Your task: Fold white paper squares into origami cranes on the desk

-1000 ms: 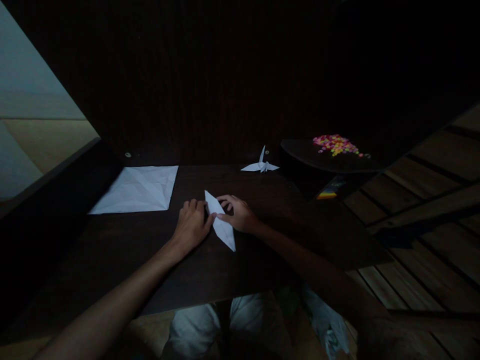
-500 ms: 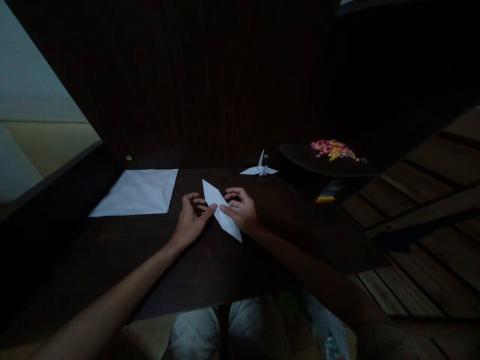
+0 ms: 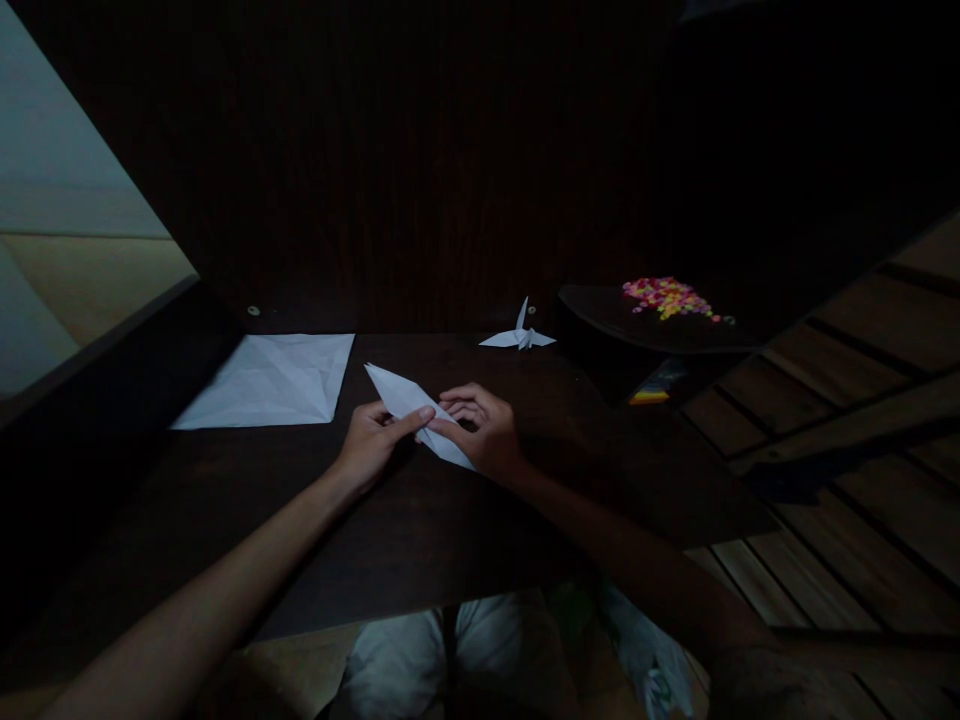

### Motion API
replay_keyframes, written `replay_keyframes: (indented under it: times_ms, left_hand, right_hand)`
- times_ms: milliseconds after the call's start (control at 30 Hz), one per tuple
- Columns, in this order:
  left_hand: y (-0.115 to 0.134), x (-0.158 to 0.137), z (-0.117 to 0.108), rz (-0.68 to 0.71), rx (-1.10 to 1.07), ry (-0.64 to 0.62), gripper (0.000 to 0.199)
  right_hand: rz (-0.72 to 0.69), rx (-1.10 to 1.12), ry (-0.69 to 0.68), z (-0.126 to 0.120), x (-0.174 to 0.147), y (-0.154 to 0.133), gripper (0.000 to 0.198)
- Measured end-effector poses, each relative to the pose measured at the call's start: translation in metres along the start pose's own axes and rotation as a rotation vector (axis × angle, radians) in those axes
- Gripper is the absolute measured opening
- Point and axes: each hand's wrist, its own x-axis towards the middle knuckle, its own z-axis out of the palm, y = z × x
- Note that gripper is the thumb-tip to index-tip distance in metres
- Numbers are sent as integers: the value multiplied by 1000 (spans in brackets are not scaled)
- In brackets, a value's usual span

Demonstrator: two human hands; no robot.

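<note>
A folded white origami paper (image 3: 400, 393), long and pointed, is held between both hands above the dark tabletop. My left hand (image 3: 371, 440) grips its left side, thumb on top and fingers behind. On the right side my right hand (image 3: 484, 430) pinches it, the thumb lying across the face and the fingers curled behind. One pointed end aims to the upper left; the lower right end is partly covered by my right hand. Beyond the hands stands a white paper crane (image 3: 521, 338). A creased sheet of white paper (image 3: 274, 380) lies flat to the left.
To the right, a low dark shelf (image 3: 600, 310) carries a heap of small colourful beads (image 3: 670, 298). A dark panel (image 3: 412, 180) rises behind the tabletop (image 3: 360, 560). A raised side board (image 3: 97, 350) borders the left. Slatted wood (image 3: 847, 500) shows at the right.
The folded paper has turned counterclockwise, its upper tip swinging left and its lower end slipping behind my right hand. Both hands have closed in around it. Crane and flat sheet stay put.
</note>
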Motion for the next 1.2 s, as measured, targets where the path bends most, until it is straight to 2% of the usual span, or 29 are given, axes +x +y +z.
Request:
replay_keyframes:
  times_ms: [200,400,600,767,1200]
  left_hand:
    - [7,2,-5,-2,-132,81,25]
    - [12,3,-6,15,-176,124,26]
    - [13,4,-7,25,-195,137,27]
    - [15,3,-8,21,-216,99,24]
    - [8,8,-7,32,-240,198,19]
  right_hand:
    - [40,-50,-61,-5,3,-5,22]
    - [-41,-118,-138,-10,3,-4,18]
    - [-49,-78,-133,-8,1,-6,19]
    - [-64,-75,-126,-7,2,-5,15]
    - [93,-8,-212,-4,0,0,14]
